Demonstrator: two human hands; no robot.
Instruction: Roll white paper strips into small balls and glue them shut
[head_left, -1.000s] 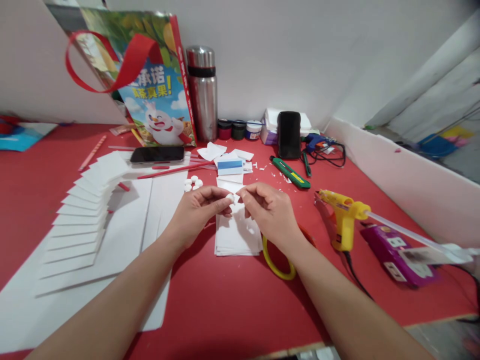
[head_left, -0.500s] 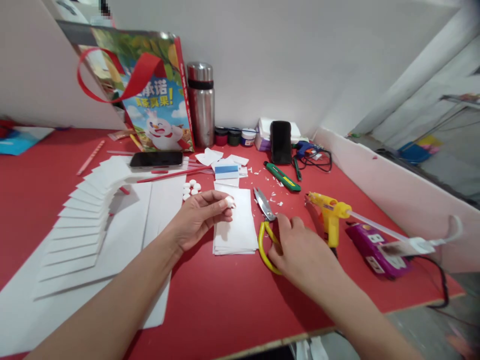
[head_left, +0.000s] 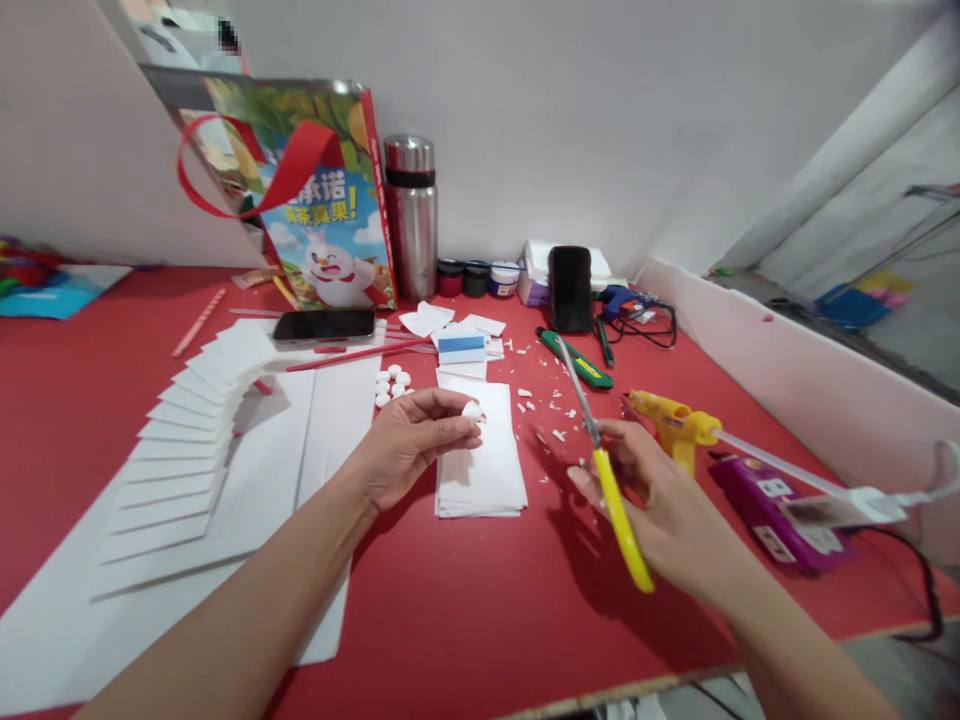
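My left hand [head_left: 412, 445] pinches a small white round piece [head_left: 472, 411] between thumb and fingertips, above a stack of white paper rectangles [head_left: 484, 475]. Several similar white round pieces [head_left: 392, 383] lie just behind that hand. My right hand [head_left: 652, 500] grips scissors [head_left: 616, 515] with yellow handles, held up off the table with the blades pointing away from me. The blades look edge-on, so how far apart they are cannot be made out. White scraps [head_left: 559, 435] are scattered beneath them.
A curved row of white cards [head_left: 169, 470] stands on white board at left. Behind are a phone [head_left: 324, 324], a gift bag [head_left: 337, 220], a steel flask [head_left: 414, 215] and a green cutter [head_left: 577, 360]. A yellow glue gun [head_left: 675, 425] and purple pack [head_left: 780, 510] lie right.
My right hand has picked the scissors up from the table and turned them on edge. The left hand still pinches the white piece. The view has shifted slightly.
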